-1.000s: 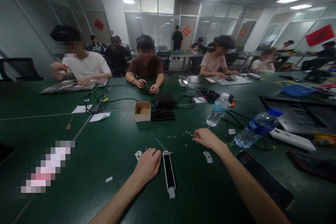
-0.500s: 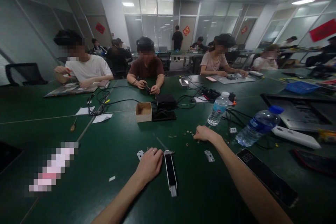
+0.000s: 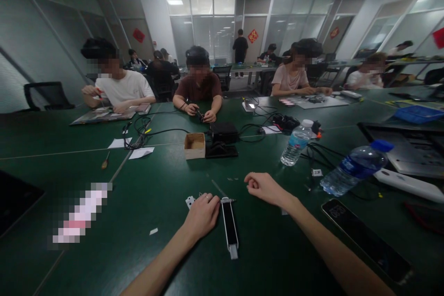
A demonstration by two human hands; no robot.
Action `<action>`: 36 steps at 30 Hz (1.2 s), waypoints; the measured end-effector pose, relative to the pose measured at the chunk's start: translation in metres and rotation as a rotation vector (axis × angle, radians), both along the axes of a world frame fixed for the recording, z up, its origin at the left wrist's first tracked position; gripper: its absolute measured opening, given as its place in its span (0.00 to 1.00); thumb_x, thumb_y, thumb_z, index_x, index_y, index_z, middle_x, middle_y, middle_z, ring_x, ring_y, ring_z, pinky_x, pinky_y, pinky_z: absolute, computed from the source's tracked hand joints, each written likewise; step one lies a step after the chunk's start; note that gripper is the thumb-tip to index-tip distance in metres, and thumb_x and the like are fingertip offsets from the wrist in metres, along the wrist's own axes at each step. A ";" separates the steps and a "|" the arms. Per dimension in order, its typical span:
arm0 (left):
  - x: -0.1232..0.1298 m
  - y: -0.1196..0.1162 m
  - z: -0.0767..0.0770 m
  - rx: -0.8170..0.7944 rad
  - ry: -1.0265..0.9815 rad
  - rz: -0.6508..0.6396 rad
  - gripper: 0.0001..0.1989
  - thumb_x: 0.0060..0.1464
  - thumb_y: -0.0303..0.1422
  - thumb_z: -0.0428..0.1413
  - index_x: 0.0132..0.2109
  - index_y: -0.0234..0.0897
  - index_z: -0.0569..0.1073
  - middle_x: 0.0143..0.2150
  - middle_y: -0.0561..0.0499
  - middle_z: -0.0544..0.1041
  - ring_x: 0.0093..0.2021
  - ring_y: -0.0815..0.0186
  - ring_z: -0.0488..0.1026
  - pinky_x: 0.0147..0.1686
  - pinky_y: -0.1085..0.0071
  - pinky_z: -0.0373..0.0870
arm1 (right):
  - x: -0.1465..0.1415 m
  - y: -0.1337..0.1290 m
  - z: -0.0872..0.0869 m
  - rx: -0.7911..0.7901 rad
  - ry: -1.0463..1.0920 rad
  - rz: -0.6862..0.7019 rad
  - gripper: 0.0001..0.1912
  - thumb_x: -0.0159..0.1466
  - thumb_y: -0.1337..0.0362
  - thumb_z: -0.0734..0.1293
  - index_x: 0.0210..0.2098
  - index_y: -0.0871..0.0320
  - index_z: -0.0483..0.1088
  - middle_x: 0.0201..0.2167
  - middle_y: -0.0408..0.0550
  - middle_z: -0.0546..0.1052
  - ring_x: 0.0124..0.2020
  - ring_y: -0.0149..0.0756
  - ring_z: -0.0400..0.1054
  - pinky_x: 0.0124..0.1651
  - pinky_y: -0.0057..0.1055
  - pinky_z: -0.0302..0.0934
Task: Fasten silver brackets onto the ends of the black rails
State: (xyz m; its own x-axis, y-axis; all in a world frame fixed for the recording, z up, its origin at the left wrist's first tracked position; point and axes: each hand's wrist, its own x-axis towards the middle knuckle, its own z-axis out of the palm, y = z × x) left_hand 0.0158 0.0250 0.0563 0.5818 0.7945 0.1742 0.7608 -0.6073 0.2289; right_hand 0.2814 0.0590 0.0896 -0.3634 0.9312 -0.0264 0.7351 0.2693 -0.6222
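A narrow black strip in a white frame lies on the green table, with a thin metal bar across its far end. My left hand is closed beside that far end, its fingertips touching or very near the bar; what it grips is hidden. Just left of this hand is a small white metal plate with holes. My right hand is closed, fingers curled, farther out to the right; anything pinched in it cannot be made out. Under the right forearm a bit of another plate shows.
An open cardboard box stands beyond my hands, next to a black box. To the right are a water bottle, a blue-capped bottle lying tilted, and a phone. Cables and several seated people are across the table.
My right hand has drawn left and slightly nearer, now covering the small rings and most of the right plate. My left hand keeps its place by the strip. The whole view has shifted slightly.
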 end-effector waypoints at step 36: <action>0.002 -0.001 0.004 -0.008 0.020 0.010 0.10 0.66 0.29 0.43 0.44 0.38 0.69 0.38 0.48 0.71 0.39 0.60 0.68 0.42 0.64 0.66 | -0.032 -0.032 -0.035 0.096 0.238 0.112 0.08 0.67 0.64 0.63 0.43 0.55 0.72 0.42 0.46 0.74 0.42 0.35 0.68 0.42 0.31 0.64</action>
